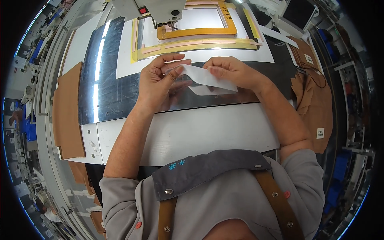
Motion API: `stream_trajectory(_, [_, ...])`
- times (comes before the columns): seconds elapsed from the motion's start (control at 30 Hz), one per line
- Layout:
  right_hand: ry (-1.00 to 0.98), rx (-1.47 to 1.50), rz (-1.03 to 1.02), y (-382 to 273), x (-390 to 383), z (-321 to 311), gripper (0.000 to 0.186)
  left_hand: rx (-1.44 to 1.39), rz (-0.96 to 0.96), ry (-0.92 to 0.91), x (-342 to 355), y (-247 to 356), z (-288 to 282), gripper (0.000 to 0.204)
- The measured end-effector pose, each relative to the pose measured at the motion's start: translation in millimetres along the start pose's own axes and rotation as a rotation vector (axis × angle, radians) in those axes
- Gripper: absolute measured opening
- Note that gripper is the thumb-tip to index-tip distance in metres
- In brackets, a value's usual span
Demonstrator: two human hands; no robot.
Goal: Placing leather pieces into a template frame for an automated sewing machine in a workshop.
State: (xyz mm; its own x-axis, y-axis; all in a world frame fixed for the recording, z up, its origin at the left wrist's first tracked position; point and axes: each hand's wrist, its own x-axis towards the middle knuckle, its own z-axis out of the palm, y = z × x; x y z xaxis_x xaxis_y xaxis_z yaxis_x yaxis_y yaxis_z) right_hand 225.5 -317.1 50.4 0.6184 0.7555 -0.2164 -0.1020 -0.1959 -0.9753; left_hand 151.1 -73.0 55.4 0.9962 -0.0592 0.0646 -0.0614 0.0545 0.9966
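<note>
While you look down through the head camera, your left hand and right hand meet over the shiny dark plate that lies on the far part of the counter. Between them hangs a white strip of thin material, held just above the plate, with its reflection showing below. Your left hand pinches one end between thumb and forefinger; your right hand is closed on the other end, fingers curled over it.

To judge by how it bows and curls, the strip is light and limp, likely paper or interfacing, so it should crease easily and could slip if held loosely. Its ends are the sound places to hold, with a gentle pull to keep it flat.

Beyond your hands, toward the far edge, a yellow frame sits under the sewing machine head on a white sheet. Brown cut pieces lie along the left edge, and more brown pieces are stacked at the right edge.
</note>
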Motion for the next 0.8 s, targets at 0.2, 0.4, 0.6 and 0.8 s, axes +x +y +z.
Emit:
stream_trajectory(0.2, [0.203, -0.327, -0.086, 4.1, 5.3, -27.2, 0.027, 0.066, -0.126, 0.154, 22.0, -8.5, -24.6, 0.034])
stream_trajectory(0.4, [0.552, -0.486, -0.082, 19.0, 26.1, -52.8, 0.026, 0.468, 0.109, 0.25, 59.9, -34.7, -37.8, 0.021])
stream_trajectory(0.6, [0.813, -0.74, -0.121, 20.9, 45.9, -59.2, 0.032, 0.967, 0.394, 0.31, 94.2, -36.2, -41.5, 0.013])
stream_trajectory(0.8, [0.874, -0.926, -0.106, 20.9, 54.6, -63.4, 0.041, 1.208, 0.405, 0.339, 101.7, -46.4, -42.7, 0.022])
